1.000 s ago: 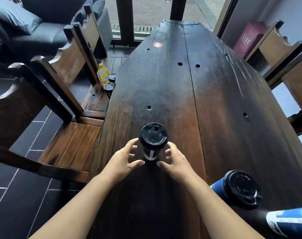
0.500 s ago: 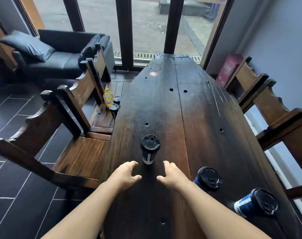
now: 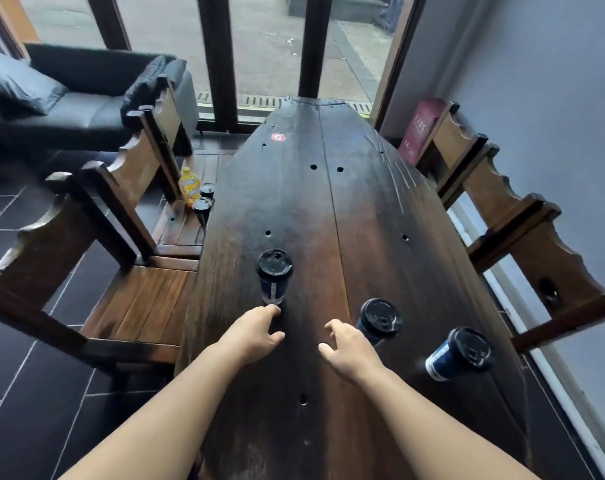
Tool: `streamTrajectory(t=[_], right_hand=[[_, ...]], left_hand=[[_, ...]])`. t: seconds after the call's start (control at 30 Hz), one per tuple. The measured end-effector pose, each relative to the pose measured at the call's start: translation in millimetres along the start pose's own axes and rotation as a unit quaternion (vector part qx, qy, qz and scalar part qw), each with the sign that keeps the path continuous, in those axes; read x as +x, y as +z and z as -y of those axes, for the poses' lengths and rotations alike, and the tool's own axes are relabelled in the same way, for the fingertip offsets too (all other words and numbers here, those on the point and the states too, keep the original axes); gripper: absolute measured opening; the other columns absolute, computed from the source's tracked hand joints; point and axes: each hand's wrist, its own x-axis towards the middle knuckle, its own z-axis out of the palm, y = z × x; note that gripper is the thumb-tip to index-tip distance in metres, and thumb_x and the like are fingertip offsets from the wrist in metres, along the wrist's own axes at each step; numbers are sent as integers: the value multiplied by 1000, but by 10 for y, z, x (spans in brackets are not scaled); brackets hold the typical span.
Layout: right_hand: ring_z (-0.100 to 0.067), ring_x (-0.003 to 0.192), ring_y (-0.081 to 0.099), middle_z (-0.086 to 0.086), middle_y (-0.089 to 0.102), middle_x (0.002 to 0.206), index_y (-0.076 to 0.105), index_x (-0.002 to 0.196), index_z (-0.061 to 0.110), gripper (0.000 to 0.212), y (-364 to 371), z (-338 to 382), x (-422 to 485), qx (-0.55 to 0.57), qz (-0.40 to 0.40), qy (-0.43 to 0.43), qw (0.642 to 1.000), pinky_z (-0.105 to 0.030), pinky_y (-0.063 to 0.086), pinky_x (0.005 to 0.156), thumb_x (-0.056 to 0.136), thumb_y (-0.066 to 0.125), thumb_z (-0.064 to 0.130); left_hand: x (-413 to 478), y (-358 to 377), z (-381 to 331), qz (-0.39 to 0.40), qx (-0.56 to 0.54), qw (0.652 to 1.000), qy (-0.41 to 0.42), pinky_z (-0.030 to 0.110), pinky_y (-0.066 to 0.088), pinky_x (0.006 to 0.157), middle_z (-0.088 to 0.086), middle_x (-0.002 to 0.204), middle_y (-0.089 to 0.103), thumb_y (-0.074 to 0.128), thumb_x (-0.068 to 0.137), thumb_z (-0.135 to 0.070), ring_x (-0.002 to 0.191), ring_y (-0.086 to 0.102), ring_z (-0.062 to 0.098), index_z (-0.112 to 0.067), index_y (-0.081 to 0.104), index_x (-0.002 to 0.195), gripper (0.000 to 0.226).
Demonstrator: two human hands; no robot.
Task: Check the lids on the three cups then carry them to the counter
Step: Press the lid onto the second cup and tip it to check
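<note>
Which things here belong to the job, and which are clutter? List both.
Job: left cup, middle cup, right cup, all lidded, on the table.

Clutter: yellow bottle and two dark cans on the bench; sofa; red box.

A café seating area: lidded takeaway cups (image 3: 274, 279) on a numbered wooden table (image 3: 328, 216), carved chairs (image 3: 135, 188), sofa (image 3: 69, 98)
</note>
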Motion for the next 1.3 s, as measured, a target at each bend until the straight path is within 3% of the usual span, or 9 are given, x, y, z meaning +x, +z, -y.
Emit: streamTrajectory(t=[0.3, 0.47, 0.57, 0.73, 0.83, 0.93, 1.1, 1.3], right_hand=[[-19, 115, 64, -2, 68, 121, 65, 125, 19, 37, -291, -918, -489, 48, -23, 74, 996, -35, 51, 100, 93, 62, 38], [-19, 99, 67, 1, 71, 106, 66, 105, 20, 17, -486, -1387, -526, 102, -86, 122, 983, -34, 52, 91, 91, 66, 31], [-14, 98, 65, 3, 62, 116, 58, 118, 22, 32, -563, -1513, -426, 150, -117, 120, 974, -35, 53, 93, 91, 71, 33], [-15, 131, 55, 2, 42, 151, 36, 153, 27, 81, -725, -1499, -113, 194, -78, 36, 977, -44, 53, 104, 85, 78, 41], [-13, 143, 43, 4, 31, 160, 26, 160, 28, 95, -810, -1455, 86, 184, -33, -18, 982, -30, 41, 111, 84, 82, 39], [-12, 146, 38, 3, 25, 165, 21, 163, 29, 102, -841, -1425, 245, 163, 9, -54, 985, -22, 33, 111, 82, 84, 35], [-15, 147, 39, 2, 28, 164, 21, 163, 26, 103, -772, -1437, 385, 136, 45, -83, 986, -32, 38, 120, 82, 84, 28], [-15, 134, 50, -1, 47, 147, 30, 160, 24, 97, -792, -1393, 402, 153, 30, -60, 986, -17, 34, 105, 80, 86, 26]], left_hand=[[341, 573, -804, 79, 4, 994, 74, 35, 49, 104, 8, 138, 62, 68, 96, -31, 121, 63, 27, -15, 52, 144, 53], [523, 923, -1001, 122, 48, 989, 68, 38, 44, 111, 9, 142, 57, 65, 97, -35, 134, 54, 29, -14, 45, 147, 57], [591, 1078, -1061, 122, 31, 991, 42, 39, 41, 115, 11, 149, 52, 68, 96, -35, 139, 50, 29, -13, 39, 151, 67], [692, 1245, -1172, 97, -45, 994, 14, 40, 43, 114, 8, 150, 52, 82, 84, -33, 138, 52, 25, -18, 33, 155, 87], [756, 1316, -1227, 80, -95, 992, 10, 41, 48, 109, 0, 143, 57, 86, 78, -29, 133, 54, 19, -25, 41, 148, 83], [792, 1337, -1323, 68, -137, 988, 10, 40, 52, 104, -3, 140, 58, 86, 77, -17, 127, 58, 17, -24, 48, 143, 77], [842, 1385, -1394, 60, -189, 980, 13, 26, 49, 96, -8, 133, 61, 82, 82, -13, 116, 62, 11, -26, 49, 141, 70], [860, 1413, -1377, 55, -229, 972, 16, 26, 54, 99, -12, 126, 68, 88, 78, -18, 113, 66, 4, -33, 56, 131, 63]])
